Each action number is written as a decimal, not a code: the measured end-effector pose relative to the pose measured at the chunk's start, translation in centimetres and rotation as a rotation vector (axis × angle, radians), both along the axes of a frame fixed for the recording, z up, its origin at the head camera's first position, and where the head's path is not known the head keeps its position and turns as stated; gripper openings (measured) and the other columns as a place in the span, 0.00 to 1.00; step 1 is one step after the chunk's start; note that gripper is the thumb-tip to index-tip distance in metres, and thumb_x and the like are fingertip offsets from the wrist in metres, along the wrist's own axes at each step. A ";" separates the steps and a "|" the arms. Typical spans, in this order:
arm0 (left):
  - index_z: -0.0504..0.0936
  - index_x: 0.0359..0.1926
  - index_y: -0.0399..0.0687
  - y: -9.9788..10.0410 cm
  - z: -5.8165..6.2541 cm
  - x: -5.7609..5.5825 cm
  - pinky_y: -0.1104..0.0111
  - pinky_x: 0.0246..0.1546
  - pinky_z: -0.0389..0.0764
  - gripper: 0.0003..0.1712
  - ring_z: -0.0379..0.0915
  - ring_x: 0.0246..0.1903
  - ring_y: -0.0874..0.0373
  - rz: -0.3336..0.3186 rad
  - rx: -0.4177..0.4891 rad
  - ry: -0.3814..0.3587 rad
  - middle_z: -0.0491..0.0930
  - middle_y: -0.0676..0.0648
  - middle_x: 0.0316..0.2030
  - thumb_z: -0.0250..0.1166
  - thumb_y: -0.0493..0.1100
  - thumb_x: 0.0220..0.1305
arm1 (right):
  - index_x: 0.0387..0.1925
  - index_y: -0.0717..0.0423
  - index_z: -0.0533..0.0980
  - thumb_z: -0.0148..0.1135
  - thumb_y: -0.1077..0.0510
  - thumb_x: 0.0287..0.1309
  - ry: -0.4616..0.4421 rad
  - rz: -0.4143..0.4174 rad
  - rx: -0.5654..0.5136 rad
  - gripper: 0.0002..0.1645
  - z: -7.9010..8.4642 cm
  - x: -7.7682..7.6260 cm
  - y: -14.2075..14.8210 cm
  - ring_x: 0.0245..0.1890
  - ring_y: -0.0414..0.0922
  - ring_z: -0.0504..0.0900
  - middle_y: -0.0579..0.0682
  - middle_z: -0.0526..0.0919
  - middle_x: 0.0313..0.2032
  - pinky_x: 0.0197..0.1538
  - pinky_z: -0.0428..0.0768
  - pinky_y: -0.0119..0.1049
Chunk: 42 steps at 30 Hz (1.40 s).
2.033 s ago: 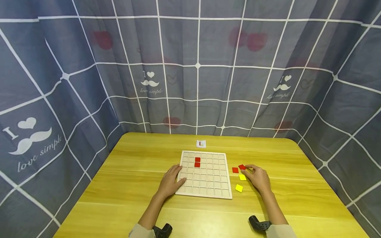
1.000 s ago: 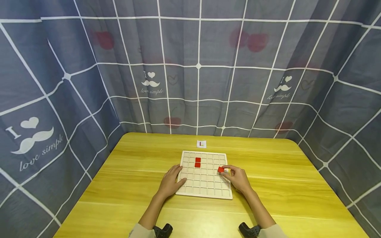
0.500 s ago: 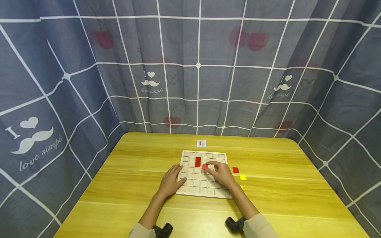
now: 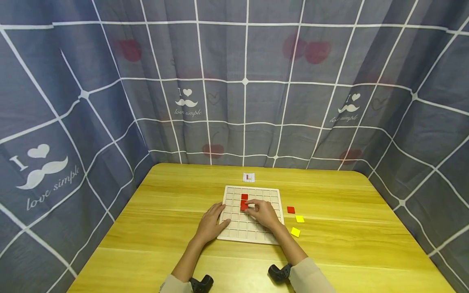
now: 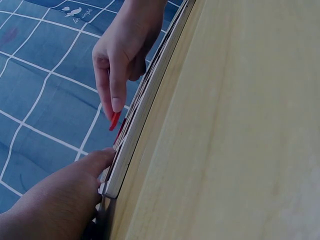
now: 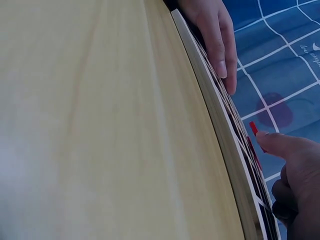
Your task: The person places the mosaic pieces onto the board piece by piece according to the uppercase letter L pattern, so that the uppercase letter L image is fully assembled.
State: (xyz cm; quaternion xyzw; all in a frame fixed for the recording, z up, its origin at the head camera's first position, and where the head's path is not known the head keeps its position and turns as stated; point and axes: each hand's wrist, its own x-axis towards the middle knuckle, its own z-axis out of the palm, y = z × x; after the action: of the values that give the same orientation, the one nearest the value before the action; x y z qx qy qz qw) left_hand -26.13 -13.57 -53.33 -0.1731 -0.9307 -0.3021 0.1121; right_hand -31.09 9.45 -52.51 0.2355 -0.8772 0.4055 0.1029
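A pale wooden grid board lies on the table, with two red square tiles stacked in one column near its upper middle; the upper one shows fully. My right hand pinches a third red tile between thumb and fingers, just below that pair. In the left wrist view this pinched tile is tilted and slightly above the board. My left hand rests on the board's left edge, its thumb lying over the rim and its fingers extended. The right fingers partly cover the middle tile.
Right of the board lie a loose red tile and two yellow tiles, one nearer the back and one nearer the front. A small printed grid card lies behind the board. A grey checked curtain encloses the table.
My right hand picked up a red tile from the right of the board and carried it left, over the board, to below the two red tiles. The left hand stayed in place.
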 end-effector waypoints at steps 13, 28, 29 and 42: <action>0.67 0.63 0.41 0.0 0.1 0.1 0.45 0.58 0.58 0.34 0.54 0.64 0.43 0.004 -0.001 -0.005 0.63 0.39 0.63 0.59 0.56 0.61 | 0.40 0.51 0.82 0.68 0.53 0.50 0.009 -0.018 0.094 0.14 -0.2 0.1 -0.1 0.10 0.32 0.52 0.37 0.59 0.09 0.14 0.53 0.26; 0.67 0.63 0.41 0.0 0.1 0.1 0.45 0.59 0.58 0.34 0.53 0.64 0.43 0.000 0.002 -0.012 0.63 0.39 0.63 0.59 0.55 0.61 | 0.42 0.51 0.82 0.68 0.52 0.50 0.011 -0.011 0.113 0.15 -0.3 0.1 -0.1 0.10 0.32 0.51 0.37 0.58 0.08 0.13 0.54 0.26; 0.67 0.63 0.41 0.1 0.1 0.1 0.45 0.59 0.58 0.34 0.53 0.64 0.43 0.000 0.004 -0.014 0.62 0.39 0.63 0.59 0.56 0.61 | 0.41 0.51 0.82 0.68 0.52 0.50 0.013 -0.010 0.112 0.16 -0.3 0.1 -0.1 0.10 0.32 0.51 0.36 0.59 0.08 0.14 0.54 0.26; 0.67 0.63 0.41 0.0 0.0 0.1 0.46 0.59 0.58 0.35 0.53 0.64 0.43 0.002 0.005 -0.016 0.62 0.40 0.64 0.59 0.56 0.61 | 0.40 0.50 0.83 0.68 0.52 0.51 -0.025 -0.030 -0.068 0.13 -0.2 0.8 2.6 0.11 0.33 0.53 0.39 0.58 0.10 0.16 0.57 0.27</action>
State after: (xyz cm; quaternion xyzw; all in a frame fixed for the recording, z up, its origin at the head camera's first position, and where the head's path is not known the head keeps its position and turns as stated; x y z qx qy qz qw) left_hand -25.98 -13.56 -53.29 -0.1694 -0.9310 -0.3058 0.1055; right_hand -30.25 12.01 -52.67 0.2138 -0.8674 0.4366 0.1061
